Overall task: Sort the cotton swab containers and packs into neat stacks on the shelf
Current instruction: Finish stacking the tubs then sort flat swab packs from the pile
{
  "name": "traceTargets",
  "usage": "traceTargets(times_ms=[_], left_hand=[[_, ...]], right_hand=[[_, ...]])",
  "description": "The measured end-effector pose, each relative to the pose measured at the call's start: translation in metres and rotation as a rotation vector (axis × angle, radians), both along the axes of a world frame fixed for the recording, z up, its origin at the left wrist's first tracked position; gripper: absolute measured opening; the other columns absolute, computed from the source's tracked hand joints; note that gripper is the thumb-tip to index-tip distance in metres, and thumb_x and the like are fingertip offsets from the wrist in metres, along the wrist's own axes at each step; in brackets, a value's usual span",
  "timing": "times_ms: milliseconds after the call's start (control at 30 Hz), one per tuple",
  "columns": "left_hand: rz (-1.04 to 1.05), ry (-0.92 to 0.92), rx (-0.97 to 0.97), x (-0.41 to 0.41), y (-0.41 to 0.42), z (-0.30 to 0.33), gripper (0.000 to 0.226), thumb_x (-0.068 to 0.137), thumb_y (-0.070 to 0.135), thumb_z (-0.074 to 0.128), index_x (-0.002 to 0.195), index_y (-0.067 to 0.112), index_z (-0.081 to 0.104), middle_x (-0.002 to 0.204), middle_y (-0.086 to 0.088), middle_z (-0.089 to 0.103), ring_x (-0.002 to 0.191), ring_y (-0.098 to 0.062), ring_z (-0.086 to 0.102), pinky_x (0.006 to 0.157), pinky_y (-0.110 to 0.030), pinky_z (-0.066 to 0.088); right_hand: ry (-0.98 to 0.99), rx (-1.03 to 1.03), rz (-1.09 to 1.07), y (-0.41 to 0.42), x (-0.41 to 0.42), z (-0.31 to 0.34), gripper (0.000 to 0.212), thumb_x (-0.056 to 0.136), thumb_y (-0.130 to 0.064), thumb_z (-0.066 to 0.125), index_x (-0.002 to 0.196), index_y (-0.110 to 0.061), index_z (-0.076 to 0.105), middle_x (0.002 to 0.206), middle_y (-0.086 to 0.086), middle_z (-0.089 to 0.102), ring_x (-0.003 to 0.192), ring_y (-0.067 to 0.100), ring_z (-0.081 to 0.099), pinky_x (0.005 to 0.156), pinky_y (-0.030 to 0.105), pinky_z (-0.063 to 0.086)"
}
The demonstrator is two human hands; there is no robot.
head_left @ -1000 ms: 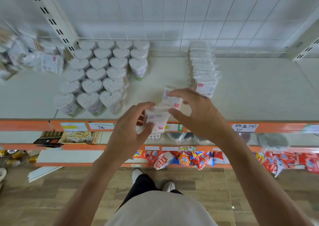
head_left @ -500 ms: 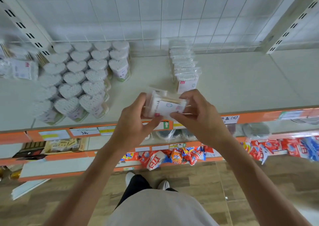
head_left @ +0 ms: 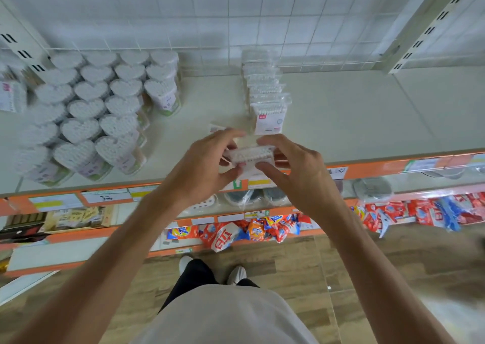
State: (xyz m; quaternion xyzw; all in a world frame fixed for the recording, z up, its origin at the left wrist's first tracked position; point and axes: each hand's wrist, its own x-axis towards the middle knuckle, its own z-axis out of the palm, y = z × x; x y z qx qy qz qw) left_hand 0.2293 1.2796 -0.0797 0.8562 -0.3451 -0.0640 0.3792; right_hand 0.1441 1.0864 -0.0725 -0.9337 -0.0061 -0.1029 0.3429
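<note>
Holding one swab pack [head_left: 249,157], both hands, left hand [head_left: 202,168] and right hand [head_left: 299,175], fingers curled round it; heart containers [head_left: 99,107] grouped, pack row [head_left: 265,94] lined up; this pack unplaced.

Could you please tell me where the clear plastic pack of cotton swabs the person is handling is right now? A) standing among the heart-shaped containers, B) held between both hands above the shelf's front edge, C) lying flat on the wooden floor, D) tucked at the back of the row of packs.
B: the left hand and right hand both hold the clear plastic pack of cotton swabs above the white shelf.
</note>
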Motion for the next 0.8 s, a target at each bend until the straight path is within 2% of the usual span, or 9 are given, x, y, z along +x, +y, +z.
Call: traceTargets(times_ms=[67, 133, 267, 333, 400, 500, 600, 700, 800], left_hand=[[-0.010, -0.031, 0.103, 0.015, -0.003, -0.002, 0.066, 0.078, 0.018, 0.084, 0.137, 0.017, 0.054, 0.114, -0.003, 0.062, 0.097, -0.018, 0.065, 0.088, -0.039, 0.056], [0.013, -0.099, 0.204, 0.030, -0.005, -0.002, 0.058, 0.080, 0.020, 0.082, 0.133, 0.017, 0.058, 0.115, -0.005, 0.061, 0.101, -0.023, 0.064, 0.089, -0.043, 0.054], [0.025, -0.159, 0.304, 0.044, -0.008, -0.006, 0.052, 0.083, 0.028, 0.078, 0.130, 0.022, 0.059, 0.118, -0.002, 0.060, 0.106, -0.025, 0.060, 0.085, -0.040, 0.051], [0.039, -0.185, 0.362, 0.045, -0.005, -0.012, 0.059, 0.080, 0.031, 0.080, 0.134, 0.022, 0.057, 0.125, -0.004, 0.057, 0.112, -0.026, 0.056, 0.089, -0.042, 0.049], [0.044, -0.178, 0.448, 0.046, -0.001, -0.021, 0.074, 0.074, 0.033, 0.085, 0.140, 0.021, 0.053, 0.137, -0.009, 0.050, 0.124, -0.033, 0.049, 0.099, -0.048, 0.045], [0.053, -0.134, 0.478, 0.045, 0.007, -0.035, 0.086, 0.070, 0.033, 0.088, 0.144, 0.021, 0.047, 0.147, -0.012, 0.043, 0.128, -0.039, 0.047, 0.104, -0.054, 0.042], [0.086, -0.142, 0.437, 0.045, 0.011, -0.040, 0.085, 0.072, 0.038, 0.087, 0.144, 0.015, 0.046, 0.138, -0.013, 0.047, 0.119, -0.037, 0.049, 0.102, -0.052, 0.045], [0.122, -0.176, 0.468, 0.043, 0.008, -0.039, 0.088, 0.070, 0.050, 0.084, 0.142, 0.013, 0.048, 0.127, -0.013, 0.047, 0.116, -0.035, 0.043, 0.102, -0.050, 0.042], [0.134, -0.139, 0.469, 0.042, 0.007, -0.040, 0.082, 0.069, 0.050, 0.084, 0.135, 0.013, 0.053, 0.122, -0.012, 0.045, 0.114, -0.032, 0.040, 0.101, -0.047, 0.042]], right_hand=[[0.024, 0.052, -0.049, -0.016, 0.009, 0.000, 0.031, 0.092, -0.026, 0.073, 0.121, -0.021, 0.062, 0.102, -0.005, 0.073, 0.090, 0.009, 0.070, 0.082, 0.019, 0.056], [0.032, 0.093, -0.119, -0.034, 0.023, 0.001, 0.031, 0.091, -0.024, 0.074, 0.120, -0.023, 0.062, 0.095, -0.009, 0.071, 0.086, 0.005, 0.070, 0.079, 0.012, 0.054], [0.065, 0.148, -0.178, -0.054, 0.045, -0.005, 0.032, 0.090, -0.025, 0.074, 0.119, -0.027, 0.061, 0.089, -0.013, 0.067, 0.083, 0.003, 0.071, 0.075, 0.019, 0.056], [0.091, 0.183, -0.173, -0.054, 0.052, -0.011, 0.033, 0.090, -0.025, 0.074, 0.120, -0.027, 0.061, 0.088, -0.016, 0.063, 0.082, -0.002, 0.069, 0.068, 0.012, 0.053], [0.120, 0.189, -0.158, -0.051, 0.057, -0.018, 0.033, 0.091, -0.024, 0.073, 0.122, -0.028, 0.061, 0.087, -0.018, 0.059, 0.082, -0.006, 0.067, 0.063, 0.006, 0.047], [0.130, 0.200, -0.171, -0.052, 0.062, -0.027, 0.034, 0.093, -0.024, 0.071, 0.124, -0.027, 0.058, 0.092, -0.016, 0.061, 0.085, -0.001, 0.068, 0.059, 0.006, 0.046], [0.115, 0.202, -0.222, -0.054, 0.064, -0.031, 0.041, 0.090, -0.028, 0.074, 0.124, -0.026, 0.051, 0.099, -0.007, 0.066, 0.085, 0.004, 0.070, 0.064, 0.011, 0.051], [0.094, 0.198, -0.256, -0.055, 0.065, -0.030, 0.049, 0.087, -0.031, 0.077, 0.125, -0.023, 0.048, 0.096, -0.009, 0.063, 0.085, 0.004, 0.068, 0.066, 0.013, 0.051], [0.085, 0.189, -0.250, -0.057, 0.068, -0.026, 0.050, 0.087, -0.030, 0.078, 0.125, -0.021, 0.047, 0.097, -0.006, 0.062, 0.087, 0.006, 0.068, 0.070, 0.017, 0.053]])
